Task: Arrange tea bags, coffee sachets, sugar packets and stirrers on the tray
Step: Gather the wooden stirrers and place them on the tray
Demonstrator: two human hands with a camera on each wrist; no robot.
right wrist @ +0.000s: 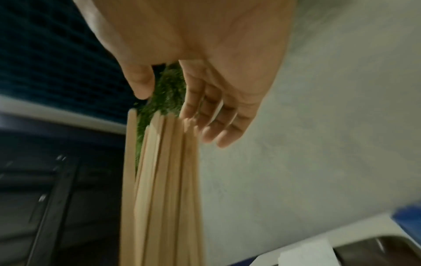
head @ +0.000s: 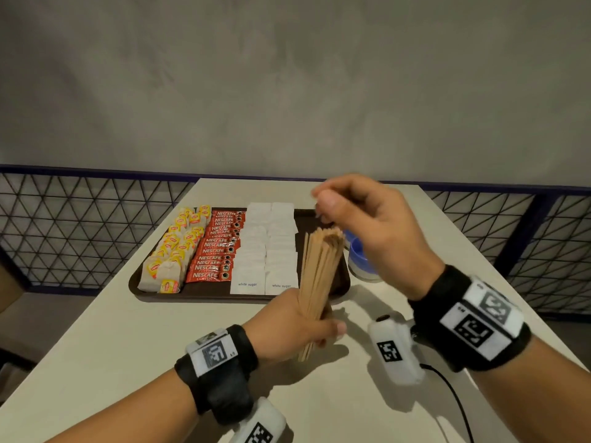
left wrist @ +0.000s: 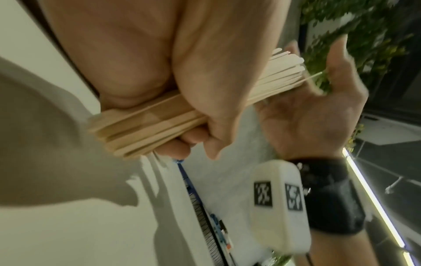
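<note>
My left hand [head: 303, 321] grips a thick bundle of wooden stirrers [head: 319, 266] near its lower end and holds it upright over the front right corner of the brown tray [head: 137, 284]. My right hand [head: 348, 212] hovers at the stirrers' top ends with loosely bent fingers and holds nothing. On the tray lie rows of yellow-tagged tea bags [head: 172, 251], red coffee sachets [head: 217, 247] and white sugar packets [head: 268, 247]. The left wrist view shows the gripped stirrers [left wrist: 148, 124] under my left hand [left wrist: 200, 90]. In the right wrist view my right hand [right wrist: 193, 100] nears the stirrers' tips [right wrist: 164, 180].
A blue and white container [head: 361, 260] stands on the pale table [head: 128, 346], just right of the tray and partly behind my right hand. A dark strip of tray floor [head: 303, 219] shows right of the sugar packets. A mesh railing [head: 80, 219] runs behind the table.
</note>
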